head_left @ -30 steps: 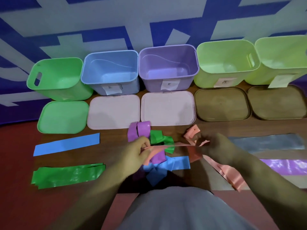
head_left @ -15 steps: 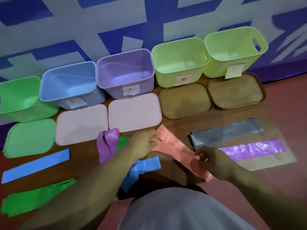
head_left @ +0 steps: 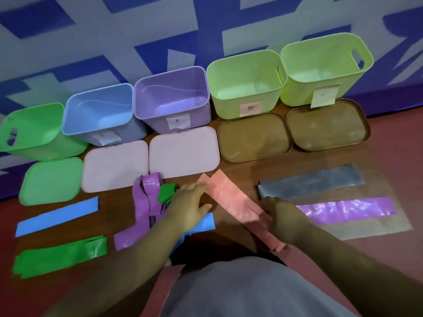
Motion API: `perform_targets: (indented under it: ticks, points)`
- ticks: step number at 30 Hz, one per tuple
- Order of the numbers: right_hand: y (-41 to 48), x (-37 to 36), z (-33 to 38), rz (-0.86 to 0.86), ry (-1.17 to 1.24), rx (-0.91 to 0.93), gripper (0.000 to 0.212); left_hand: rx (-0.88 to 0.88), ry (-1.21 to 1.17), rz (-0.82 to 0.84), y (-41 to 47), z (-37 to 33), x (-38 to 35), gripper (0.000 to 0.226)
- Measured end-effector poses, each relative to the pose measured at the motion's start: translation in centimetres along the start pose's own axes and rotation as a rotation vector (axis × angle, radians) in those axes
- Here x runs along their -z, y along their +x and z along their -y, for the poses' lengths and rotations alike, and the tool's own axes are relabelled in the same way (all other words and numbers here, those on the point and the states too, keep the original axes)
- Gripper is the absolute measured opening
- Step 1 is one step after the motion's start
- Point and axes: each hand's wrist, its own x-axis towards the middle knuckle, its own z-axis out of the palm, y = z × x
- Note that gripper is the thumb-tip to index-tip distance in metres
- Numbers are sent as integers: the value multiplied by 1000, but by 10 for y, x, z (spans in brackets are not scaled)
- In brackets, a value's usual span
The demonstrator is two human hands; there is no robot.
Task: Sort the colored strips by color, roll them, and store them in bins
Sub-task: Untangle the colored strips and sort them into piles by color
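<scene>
As sorting goes on at the table (head_left: 238, 170), a person lays the pink strips (head_left: 234, 203) out flat between both hands. The strips run on a slant, far end up by the pale lids (head_left: 183, 152), near end down toward the person's lap. The left hand (head_left: 190, 203) rests at the far end, its fingers (head_left: 199, 187) straight and close together, tips touching the strips' left edge. The right hand (head_left: 280, 216) covers the near half from the right side; it is too dark to tell whether its fingers pinch the strips or only press them. Rolling, by the look of it, would start from one end and run along that slanted long axis, and the right hand sits nearer the end closest to the body. A half-second earlier the left hand gripped the far end and the right pinched the near one, with the strips lifted; a second ago they hung over the mixed pile (head_left: 148, 202). Now they lie on the wood, well left of the grey strip (head_left: 311, 185). All five bins (head_left: 246, 88) hold nothing.
</scene>
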Motion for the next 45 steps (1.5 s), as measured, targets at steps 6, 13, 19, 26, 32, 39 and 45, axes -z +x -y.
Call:
perform_targets:
  ticks: [6,13,19,26,32,39,45]
  points:
    - [22,-9,49,20,-5,154,39,158,-84,-38,-47,43,-4,52]
    - [43,-38,124,12,3,230,37,198,-106,-98,-78,102,15,54]
    - [59,-72,178,-27,166,138,24,101,-106,-85,-63,140,34,58]
    - [84,-111,200,-160,328,-179,40,-63,-48,8,-16,144,45,63]
    - [88,-124,203,-189,427,-236,43,-81,6,117,7,151,40,50]
    - [62,-88,194,-157,513,-230,40,-63,-152,75,1,155,50,43]
    - [39,-40,201,-193,502,-159,33,-110,-346,4,-15,162,73,37]
